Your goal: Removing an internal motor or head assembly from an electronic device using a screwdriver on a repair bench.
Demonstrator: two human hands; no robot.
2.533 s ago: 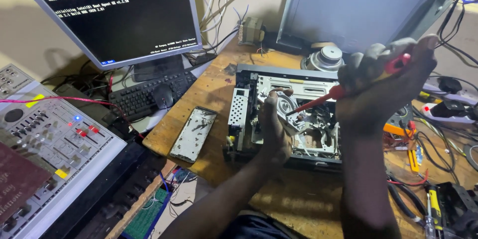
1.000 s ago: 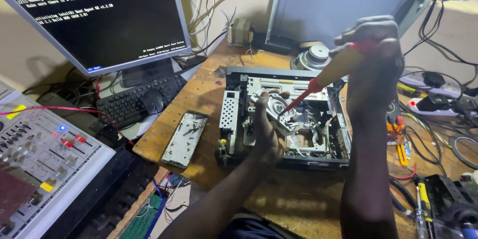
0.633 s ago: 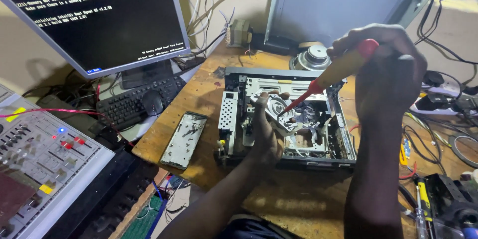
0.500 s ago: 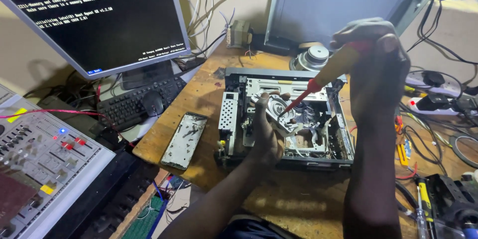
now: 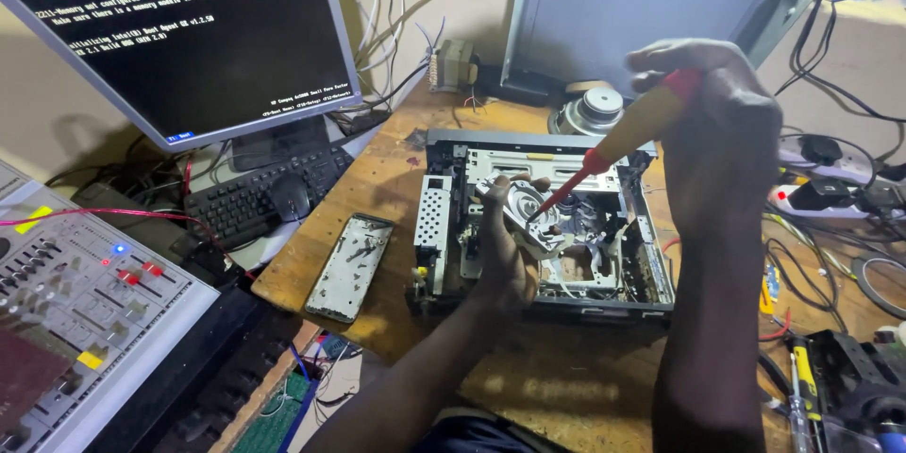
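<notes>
Two hands working inside open disc player chassis (image 5: 444, 226): left hand (image 5: 505, 255) gripping metal drive part (image 5: 524, 212) mid-chassis; right hand (image 5: 717, 123), raised, clenching screwdriver (image 5: 613, 146) angling onto it; bare wood bordering chassis front.

We cannot see the screwdriver (image 5: 618, 143) tip against the metal part (image 5: 522, 215); the mixer (image 5: 71, 311) runs off the left edge.

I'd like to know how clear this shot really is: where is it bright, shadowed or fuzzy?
Head view: bright, sharp light falls on the wooden table and the opened player chassis; the left hand and right hand with the screwdriver look dark, with little detail; the mixer at the left edge looks slightly soft; the monitor text reads crisp, without glare.
</notes>
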